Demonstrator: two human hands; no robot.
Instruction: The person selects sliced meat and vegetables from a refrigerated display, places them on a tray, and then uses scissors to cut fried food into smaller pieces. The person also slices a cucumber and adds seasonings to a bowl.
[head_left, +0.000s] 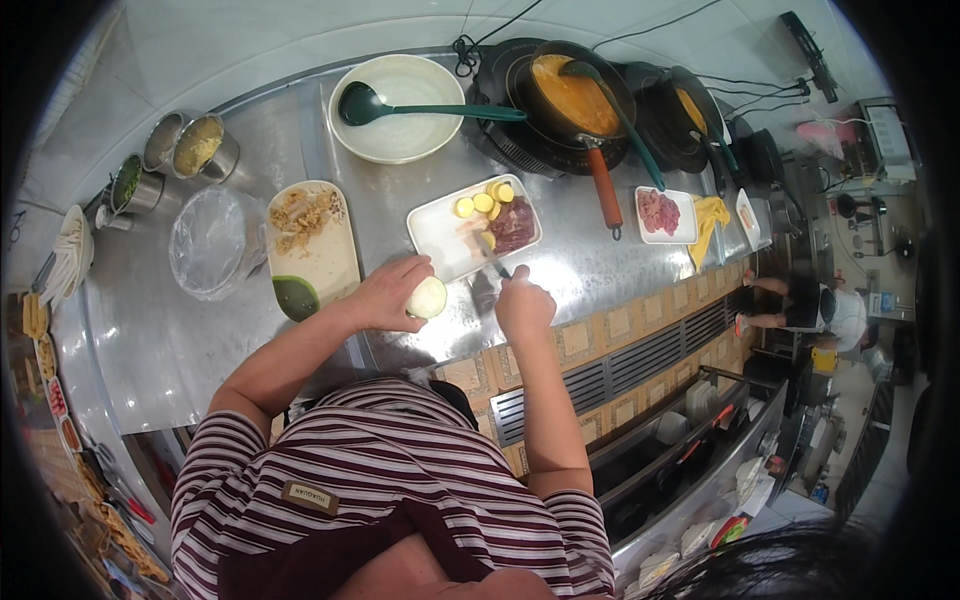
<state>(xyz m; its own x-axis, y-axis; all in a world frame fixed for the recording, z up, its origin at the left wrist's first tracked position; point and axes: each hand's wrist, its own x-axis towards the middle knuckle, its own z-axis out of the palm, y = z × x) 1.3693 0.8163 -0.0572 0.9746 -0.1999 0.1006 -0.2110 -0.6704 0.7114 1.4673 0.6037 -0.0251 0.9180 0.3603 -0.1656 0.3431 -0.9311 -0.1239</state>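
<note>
My left hand holds a pale, round cut piece of vegetable near the front left of a white rectangular tray. My right hand is closed on the handle of a knife, whose blade reaches over the tray's front edge. On the tray lie several round yellow slices beside dark red meat, with some paler pieces near the blade. Left of my left hand is a cream oval tray with brown crumbly food and a dark green piece at its near end.
A large white bowl bears a green ladle. Behind right, a pan of orange liquid sits on a cooker. Farther right is a plate of raw meat. Metal pots stand left. Another person is at far right.
</note>
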